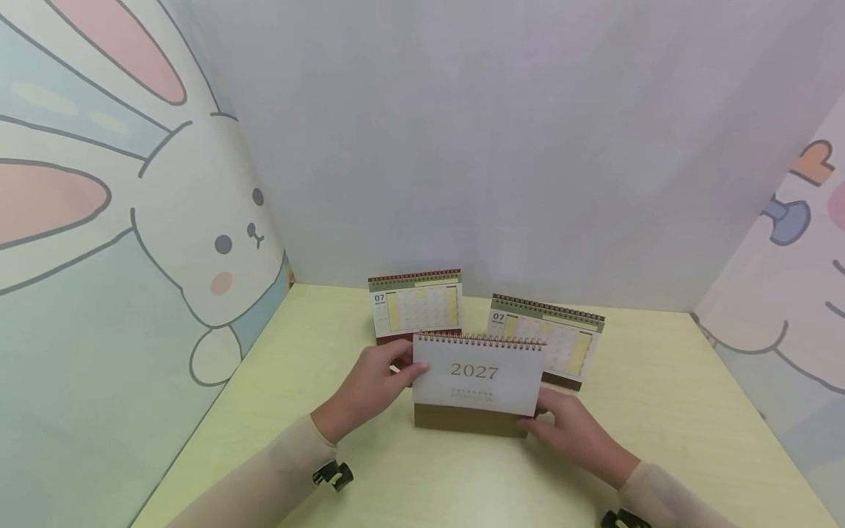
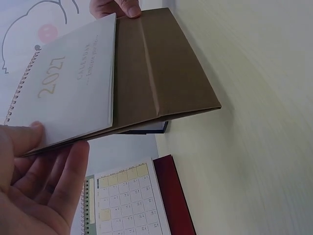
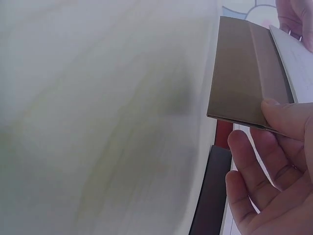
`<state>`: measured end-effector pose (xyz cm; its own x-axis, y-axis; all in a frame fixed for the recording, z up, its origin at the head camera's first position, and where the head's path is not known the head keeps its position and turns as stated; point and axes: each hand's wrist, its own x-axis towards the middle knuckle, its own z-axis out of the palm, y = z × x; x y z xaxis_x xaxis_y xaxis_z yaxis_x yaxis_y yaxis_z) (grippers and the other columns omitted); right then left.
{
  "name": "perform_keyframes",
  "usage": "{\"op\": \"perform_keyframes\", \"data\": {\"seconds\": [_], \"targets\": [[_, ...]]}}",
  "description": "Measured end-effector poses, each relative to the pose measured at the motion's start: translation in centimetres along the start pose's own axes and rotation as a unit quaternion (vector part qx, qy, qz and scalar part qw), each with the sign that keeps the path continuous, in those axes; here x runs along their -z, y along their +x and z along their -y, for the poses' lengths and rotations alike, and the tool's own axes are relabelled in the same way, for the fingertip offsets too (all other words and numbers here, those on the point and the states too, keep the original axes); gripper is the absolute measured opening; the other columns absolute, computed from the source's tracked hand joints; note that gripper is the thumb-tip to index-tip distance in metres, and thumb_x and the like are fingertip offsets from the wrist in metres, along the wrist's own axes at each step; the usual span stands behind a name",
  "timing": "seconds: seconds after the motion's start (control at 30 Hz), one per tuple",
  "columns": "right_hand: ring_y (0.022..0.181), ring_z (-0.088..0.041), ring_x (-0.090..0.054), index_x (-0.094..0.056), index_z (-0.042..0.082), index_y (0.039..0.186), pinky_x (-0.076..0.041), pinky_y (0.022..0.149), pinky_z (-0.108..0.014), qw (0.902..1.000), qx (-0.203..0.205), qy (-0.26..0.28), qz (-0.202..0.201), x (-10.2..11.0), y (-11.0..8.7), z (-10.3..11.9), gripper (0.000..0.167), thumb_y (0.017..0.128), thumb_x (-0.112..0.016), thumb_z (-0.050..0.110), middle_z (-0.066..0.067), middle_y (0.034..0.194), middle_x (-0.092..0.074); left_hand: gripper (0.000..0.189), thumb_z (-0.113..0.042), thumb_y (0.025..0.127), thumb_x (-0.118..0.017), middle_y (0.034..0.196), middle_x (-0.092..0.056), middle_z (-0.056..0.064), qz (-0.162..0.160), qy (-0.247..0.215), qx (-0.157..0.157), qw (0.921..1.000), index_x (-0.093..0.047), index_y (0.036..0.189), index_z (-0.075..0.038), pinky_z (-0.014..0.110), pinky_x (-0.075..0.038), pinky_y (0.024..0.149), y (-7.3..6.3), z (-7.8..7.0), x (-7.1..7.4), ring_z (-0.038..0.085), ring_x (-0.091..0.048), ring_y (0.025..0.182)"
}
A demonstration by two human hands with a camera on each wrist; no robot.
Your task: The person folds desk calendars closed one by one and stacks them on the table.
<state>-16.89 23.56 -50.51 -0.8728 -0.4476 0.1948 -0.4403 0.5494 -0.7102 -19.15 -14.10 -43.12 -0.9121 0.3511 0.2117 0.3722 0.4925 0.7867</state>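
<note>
A desk calendar (image 1: 478, 392) with a white "2027" cover, a coil along its top and a brown cardboard base (image 2: 161, 63) is held between both hands. My left hand (image 1: 371, 383) pinches its left edge near the top, thumb on the cover and fingers behind. At the lower right corner my right hand (image 1: 573, 428) pinches the brown base, its thumb on the front. In the right wrist view that base (image 3: 237, 73) shows folded, and its other fingers spread beneath. Part of the cover lies outside this view.
Behind stand two more desk calendars, both showing month 07: one with a red base (image 1: 422, 308) at the back left, one with a dark base (image 1: 561, 345) at the right, partly hidden. A pale yellow table (image 1: 660, 381) lies below, with rabbit-printed panels (image 1: 178, 220) at the sides.
</note>
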Motion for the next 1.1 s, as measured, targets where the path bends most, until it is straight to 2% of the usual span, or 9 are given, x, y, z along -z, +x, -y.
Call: {"op": "perform_keyframes", "data": {"seconds": [0.17,0.47,0.7,0.83,1.1], "targets": [[0.106,-0.003,-0.079,-0.081,0.013,0.143,-0.067,0.092,-0.027,1.0000,-0.005,0.004,0.007,0.0,-0.5,0.3,0.042,0.102,-0.091,0.015,-0.002,0.131,-0.090,0.011,-0.016,0.112,-0.084,0.102,-0.086,0.008,0.001,-0.008,0.001,1.0000,-0.079,0.111,-0.006,0.022,-0.065,0.074,0.0,0.2,-0.1,0.011,-0.077,0.089],[0.099,0.007,-0.071,-0.082,0.007,0.137,-0.065,0.085,-0.026,0.9997,-0.004,0.012,0.023,-0.1,-1.4,1.0,0.037,0.103,-0.092,0.016,0.001,0.118,-0.090,0.014,-0.016,0.112,-0.084,0.099,-0.085,0.008,0.012,-0.005,0.018,0.9997,-0.077,0.107,-0.005,0.022,-0.063,0.070,0.0,0.1,-0.1,0.009,-0.077,0.084],[0.099,0.006,-0.070,-0.076,0.003,0.145,-0.065,0.084,-0.026,0.9991,0.001,0.023,0.035,0.1,-2.1,1.5,0.046,0.103,-0.091,0.014,-0.005,0.122,-0.090,0.015,-0.018,0.112,-0.084,0.097,-0.083,0.006,0.029,-0.010,0.037,0.9989,-0.077,0.108,-0.006,0.021,-0.058,0.066,0.1,0.2,-0.3,0.010,-0.076,0.082],[0.097,0.006,-0.068,-0.073,0.000,0.147,-0.063,0.082,-0.025,0.9980,-0.021,0.031,0.050,0.2,-2.5,1.6,0.050,0.103,-0.091,0.015,-0.005,0.122,-0.089,0.019,-0.019,0.113,-0.083,0.095,-0.082,0.005,0.042,-0.012,0.048,0.9979,-0.073,0.104,-0.006,0.021,-0.057,0.065,0.0,0.1,-0.4,0.012,-0.077,0.079],[0.094,0.005,-0.067,-0.072,-0.002,0.146,-0.063,0.080,-0.025,0.9966,-0.038,0.036,0.064,0.1,-3.0,1.7,0.050,0.103,-0.091,0.017,-0.004,0.118,-0.087,0.018,-0.017,0.113,-0.082,0.091,-0.079,0.005,0.055,-0.023,0.062,0.9963,-0.072,0.104,-0.005,0.021,-0.062,0.067,-0.2,-0.1,-0.7,0.011,-0.076,0.076]]}}
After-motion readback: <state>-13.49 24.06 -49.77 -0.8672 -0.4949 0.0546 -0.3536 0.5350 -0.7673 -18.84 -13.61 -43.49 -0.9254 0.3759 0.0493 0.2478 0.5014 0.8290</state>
